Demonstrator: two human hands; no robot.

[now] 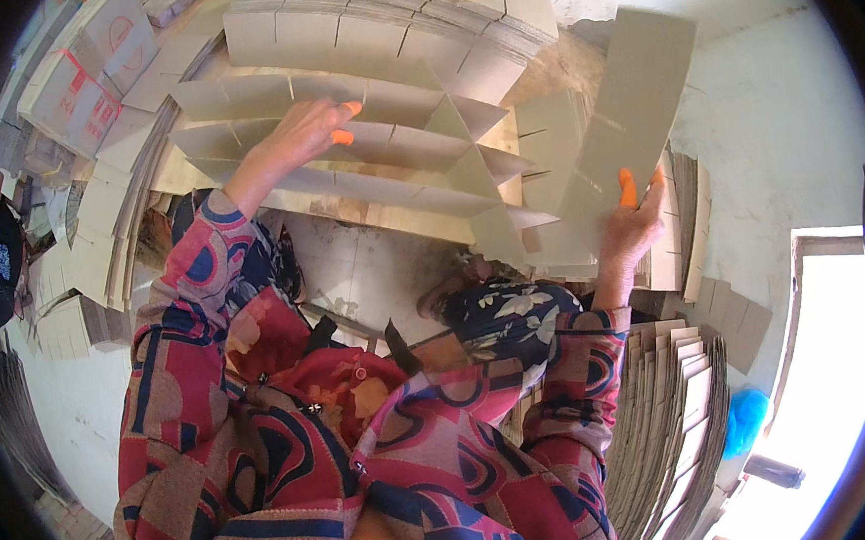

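Several slotted grey-brown cardboard strips [348, 183] stand on edge in front of me, running left to right. Near their right end a crosswise strip [468, 159] meets them. My left hand [296, 145] is over the middle long strip, its orange-covered thumb and fingertip closed on either side of that strip's upper edge. At the right, my right hand [636, 226] grips the lower end of a long, flat cardboard strip [639, 89], which is tilted upward. Orange covers also show on the right thumb and a fingertip; its other fingers are partly hidden.
A thick stack of slotted cardboard [398, 30] lies beyond the strips on the wooden board [184, 176]. More cardboard [553, 134] lies at the right. A white carton with red markings [85, 93] sits far left. Cardboard bundles [651, 435] stand beside my right arm, near a blue bag [747, 421].
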